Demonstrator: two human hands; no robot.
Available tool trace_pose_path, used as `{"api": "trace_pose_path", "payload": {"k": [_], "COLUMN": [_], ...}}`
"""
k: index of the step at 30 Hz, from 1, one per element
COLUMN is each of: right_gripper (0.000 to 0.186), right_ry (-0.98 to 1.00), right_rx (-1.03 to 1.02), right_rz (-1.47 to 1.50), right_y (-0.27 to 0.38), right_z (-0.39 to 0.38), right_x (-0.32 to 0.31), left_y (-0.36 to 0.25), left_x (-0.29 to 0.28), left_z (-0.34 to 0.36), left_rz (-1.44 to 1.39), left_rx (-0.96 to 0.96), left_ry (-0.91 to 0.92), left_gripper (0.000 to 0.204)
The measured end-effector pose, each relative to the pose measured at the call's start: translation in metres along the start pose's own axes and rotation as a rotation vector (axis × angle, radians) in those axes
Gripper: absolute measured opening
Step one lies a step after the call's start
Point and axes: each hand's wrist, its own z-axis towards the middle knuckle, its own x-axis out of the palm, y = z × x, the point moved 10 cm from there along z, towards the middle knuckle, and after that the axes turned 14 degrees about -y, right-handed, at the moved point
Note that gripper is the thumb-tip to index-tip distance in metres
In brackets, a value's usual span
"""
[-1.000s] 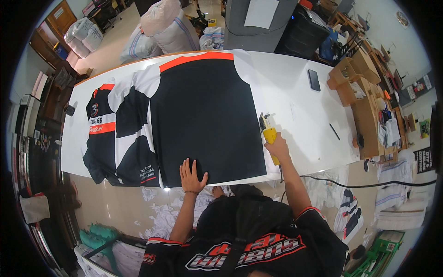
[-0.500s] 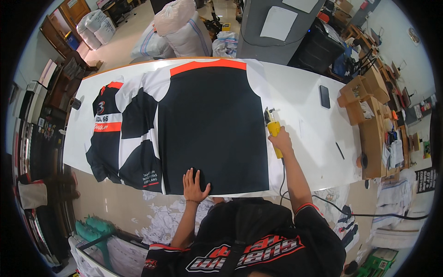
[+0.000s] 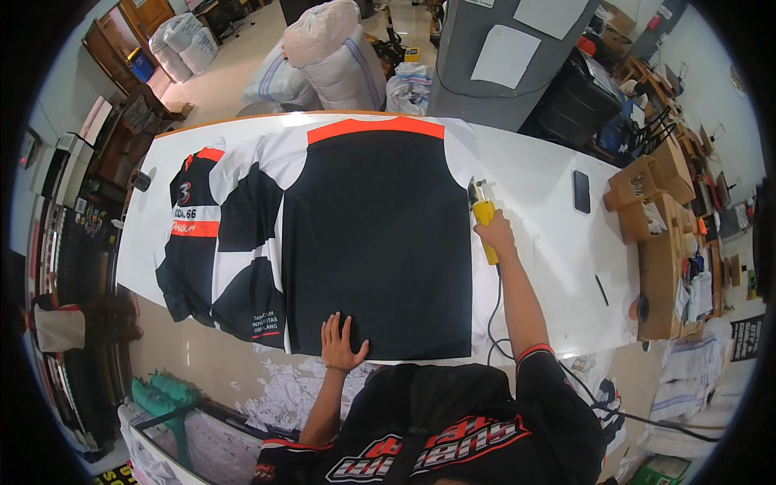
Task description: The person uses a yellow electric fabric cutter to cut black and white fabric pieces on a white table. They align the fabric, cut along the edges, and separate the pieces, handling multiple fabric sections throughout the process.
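Since a second earlier, the yellow cutter had travelled up the right edge of the black panel, its head reaching the lower corner of the armhole. Below that point, the straight side edge looked already cut, with a white strip lying just outside it, though whether the strip was fully parted could not be told. The white cloth around the armhole, above the cutter, seemed uncut, so the curve and shoulder probably remained; how the left side stood was unclear.

The panel lay flat on the tabletop, between and ahead of the hands. The left hand rested open on its lower edge, palm down with fingers spread, gripping nothing. The right hand was closed around the cutter's body, just outside the panel's right edge and much farther up than the left. From the cutter, a dark cord ran down towards the near edge. Printed cloth lay along the panel's left side, well apart from the right hand.
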Motion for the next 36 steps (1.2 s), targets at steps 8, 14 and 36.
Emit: {"api": "trace_pose_path", "payload": {"k": [8, 14, 36], "right_gripper": [0.071, 0.077, 0.067], "right_ry": [0.008, -0.059, 0.142], "right_rx": [0.009, 0.002, 0.001], "right_rz": [0.054, 0.254, -0.060], "right_y": [0.023, -0.002, -0.137], "right_z": [0.044, 0.053, -0.207], "right_x": [0.003, 0.019, -0.046], "left_y": [-0.010, -0.045, -0.113], "left_x": [0.008, 0.091, 0.026], "left_z": [0.033, 0.087, 0.006], "left_rz": [0.010, 0.072, -0.289], "left_rx": [-0.106, -0.216, 0.236], "left_ry": [-0.050, 0.411, 0.403], "left_gripper": [0.074, 0.126, 0.060]}}
